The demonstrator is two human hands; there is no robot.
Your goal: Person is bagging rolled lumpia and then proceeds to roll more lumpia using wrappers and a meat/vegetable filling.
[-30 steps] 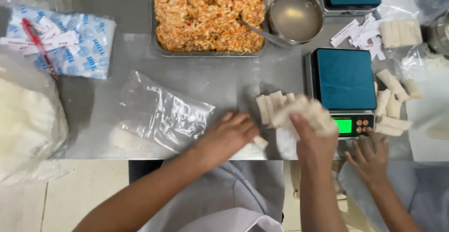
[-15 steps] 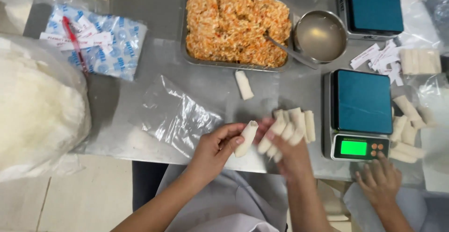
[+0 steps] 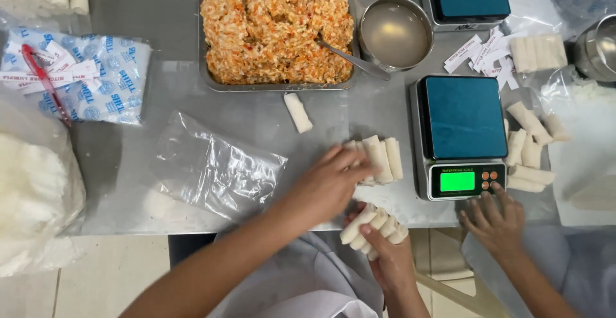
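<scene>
Fingers: left hand (image 3: pixel 330 186) lies flat, fingers loosely spread, on the row of pale rolled pastry sticks (image 3: pixel 380 159) lined up on the grey steel table (image 3: pixel 256 112), just left of the blue-topped digital scale (image 3: pixel 463 135). Right hand (image 3: pixel 385 254), at the near table edge, curls its fingers and thumb around a bunch of the same pale rolls (image 3: pixel 375 225), gripped side by side.

Handling note, as a judgement: the rolls look soft, so a light, even grip with the bunch kept parallel should keep wrappers from splitting; the flat hand steadies the row.

Containers: rectangular steel tray (image 3: pixel 204 48), far centre, holds orange-flecked chopped filling with a metal spoon (image 3: pixel 350 58) resting in it. Round steel bowl (image 3: pixel 396 32) to its right holds cloudy liquid. A clear empty plastic bag (image 3: pixel 215 167) lies flat to the left. One stray roll (image 3: pixel 298 112) lies near the tray. Another person's hand (image 3: pixel 494 222) rests near the scale.
</scene>
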